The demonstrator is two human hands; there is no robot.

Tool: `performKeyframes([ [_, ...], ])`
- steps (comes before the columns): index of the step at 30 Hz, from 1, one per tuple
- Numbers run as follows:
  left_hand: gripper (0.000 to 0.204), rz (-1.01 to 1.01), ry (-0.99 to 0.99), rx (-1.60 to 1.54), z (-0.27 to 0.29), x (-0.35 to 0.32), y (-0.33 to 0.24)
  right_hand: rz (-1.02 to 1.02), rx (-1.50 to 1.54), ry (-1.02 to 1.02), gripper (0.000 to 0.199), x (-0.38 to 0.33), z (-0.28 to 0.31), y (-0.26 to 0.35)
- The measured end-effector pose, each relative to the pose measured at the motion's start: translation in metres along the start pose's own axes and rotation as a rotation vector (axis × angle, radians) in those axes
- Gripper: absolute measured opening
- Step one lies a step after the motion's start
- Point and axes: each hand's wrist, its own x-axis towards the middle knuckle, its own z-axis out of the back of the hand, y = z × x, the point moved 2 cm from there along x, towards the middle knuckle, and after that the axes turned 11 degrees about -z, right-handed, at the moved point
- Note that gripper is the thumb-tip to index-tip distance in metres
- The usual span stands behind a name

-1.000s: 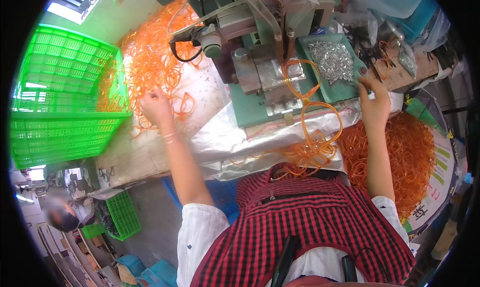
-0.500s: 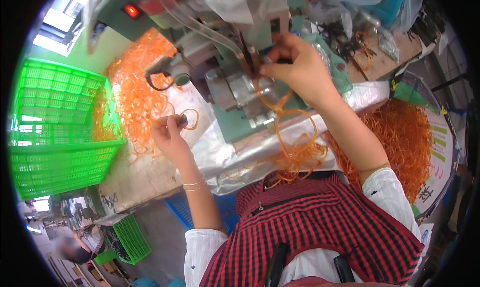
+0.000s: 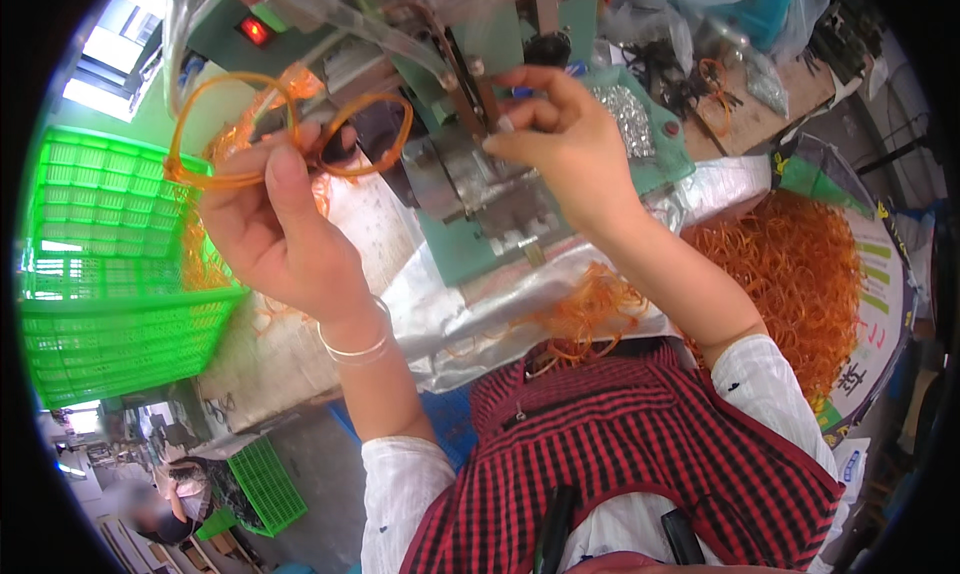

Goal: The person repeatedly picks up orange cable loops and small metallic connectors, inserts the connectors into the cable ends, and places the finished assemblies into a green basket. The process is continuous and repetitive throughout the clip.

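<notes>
My left hand [image 3: 285, 219] is raised at the left, its fingers closed around the middle of an orange see-through eyeglass frame [image 3: 236, 80]. The two round rims stick out to either side of the fingers. My right hand [image 3: 565, 139] is up against the green bench machine [image 3: 470, 259], thumb and forefinger pinched beside a narrow upright metal guide [image 3: 468, 109]. Whatever lies between those fingertips is too small or hidden to make out. A tray of small shiny metal parts [image 3: 625, 119] sits just right of this hand.
Orange frames heap up behind my left hand, beside a green plastic basket [image 3: 110, 304]. A loose pile of orange frames [image 3: 590, 309] lies at the bench's front edge. A large sack [image 3: 875, 304] of orange pieces [image 3: 790, 284] stands at the right. Another person [image 3: 165, 504] is far off at lower left.
My left hand has come up and nearer to the camera, with the eyeglass frame in it. The orange frame that hung below my right hand at the machine is gone from there. My right hand shifted slightly left.
</notes>
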Motion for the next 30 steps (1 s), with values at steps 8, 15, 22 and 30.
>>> performKeyframes([
  [8,0.005,0.034,0.027,0.058,-0.002,0.003,-0.008,-0.030,0.003,-0.046,0.050,-0.014,-0.005,0.009],
  [15,0.029,-0.321,0.500,0.111,-0.010,-0.072,-0.023,0.147,-0.735,-0.097,0.041,-0.024,0.082,-0.007],
  [22,0.025,-0.617,0.682,0.237,-0.036,-0.095,-0.007,0.377,-0.783,-0.340,0.034,-0.014,0.140,-0.007],
  [30,0.028,-0.598,0.655,0.251,-0.035,-0.097,-0.002,0.079,-1.238,-0.312,0.009,-0.020,0.136,-0.031],
])
